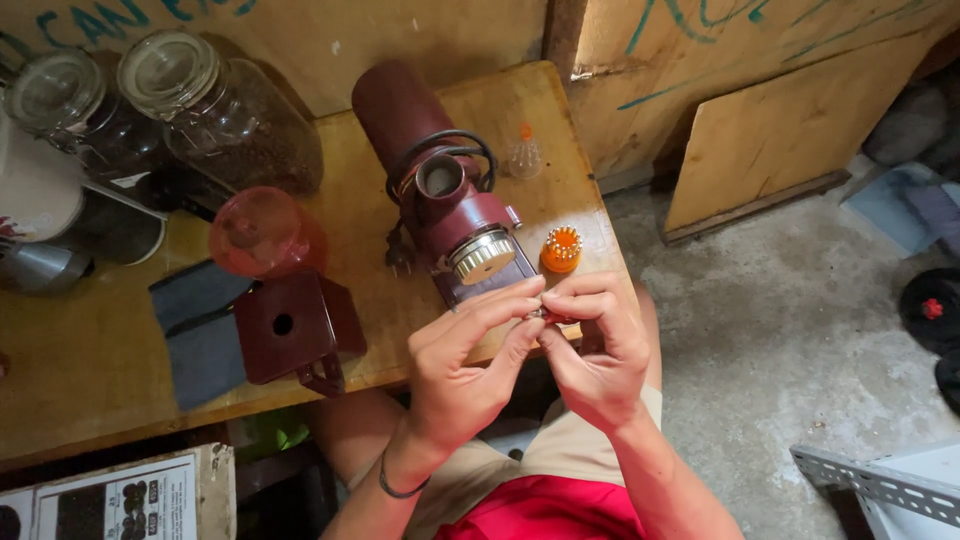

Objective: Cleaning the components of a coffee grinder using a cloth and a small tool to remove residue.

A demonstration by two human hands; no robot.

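Glass jars (190, 100): I see two lidded ones at the table's far left corner, well away from my hands; no risk from there.
Pink cup (262, 232): lying on the table just behind the maroon housing piece (295, 330); that piece stands at the near edge, and I judge a bump from my forearm could push it off.
Left hand (462, 368): fingers curled, thumb and forefinger tips pinching a small part (545, 316) from the left.
Small part: held between both hands' fingertips, over the table's near edge, just in front of the maroon grinder (445, 190). It is mostly hidden; I cannot tell its shape.
Right hand (598, 352): fingers bent inward, pinching the same part from the right, touching the left fingertips.
Drop risk: if the pinch slips, I judge the part would miss the table and land in my lap or on the concrete floor (780, 330).
Orange knob (561, 249): near the table's right edge beside the grinder; a knock could roll it off.
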